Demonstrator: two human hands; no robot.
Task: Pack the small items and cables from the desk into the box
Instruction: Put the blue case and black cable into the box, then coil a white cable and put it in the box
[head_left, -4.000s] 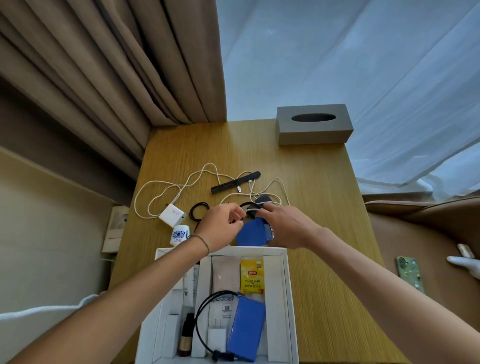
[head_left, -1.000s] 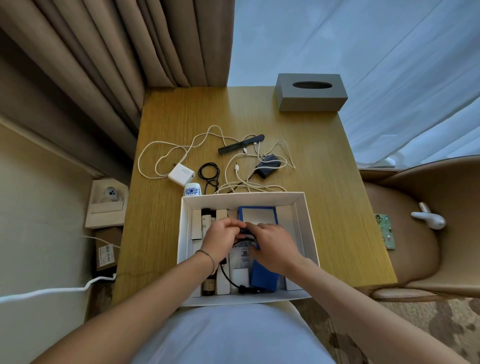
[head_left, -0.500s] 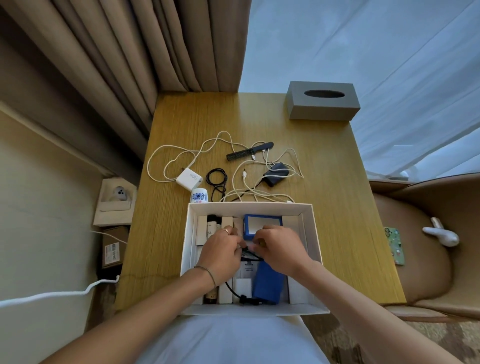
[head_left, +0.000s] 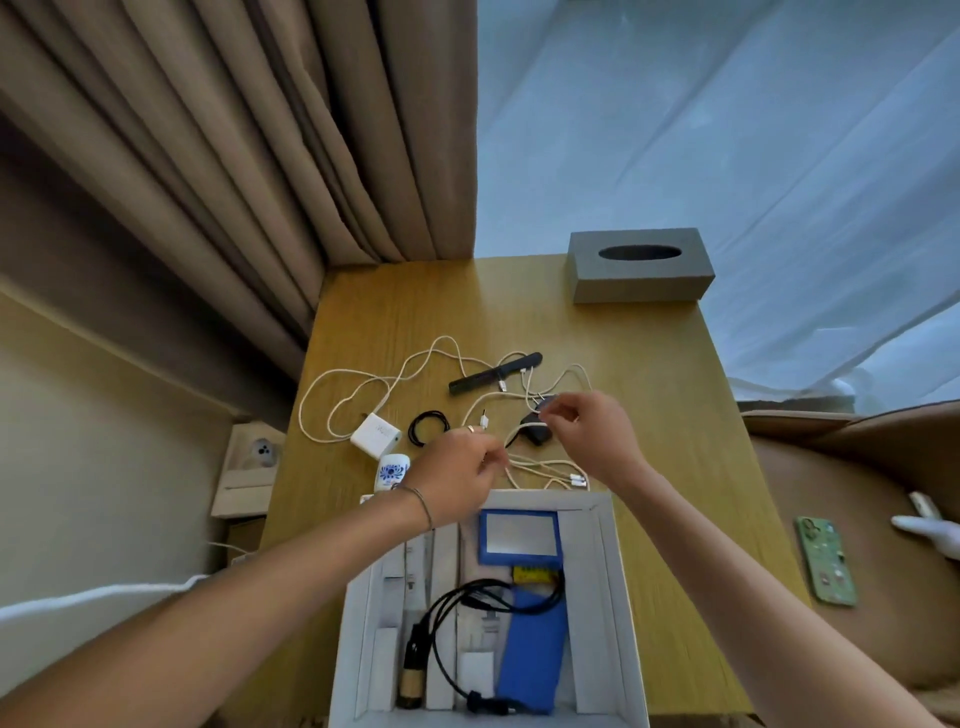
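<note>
The white box (head_left: 615, 597) lies at the desk's near edge and holds a blue case (head_left: 532, 649), a small blue box (head_left: 519, 536), a black cable (head_left: 457, 629) and white items. Beyond it, my left hand (head_left: 457, 480) pinches the white cable (head_left: 540, 467) near the box's far rim. My right hand (head_left: 592, 434) pinches the same tangle of white cable above a dark small item (head_left: 535, 431). On the desk also lie a white charger (head_left: 375, 434), a black coiled cord (head_left: 427, 427), a black comb (head_left: 493, 373) and a blue-patterned white bottle (head_left: 390, 472).
A grey tissue box (head_left: 639, 267) stands at the desk's far right. Curtains hang behind the desk. To the right is a brown chair with a green phone (head_left: 826, 561) and a white object (head_left: 930, 532). A wall socket (head_left: 257, 457) sits left of the desk.
Both hands have left the inside of the box and reached forward to the white cables on the desk. The small blue box now lies in the box.
</note>
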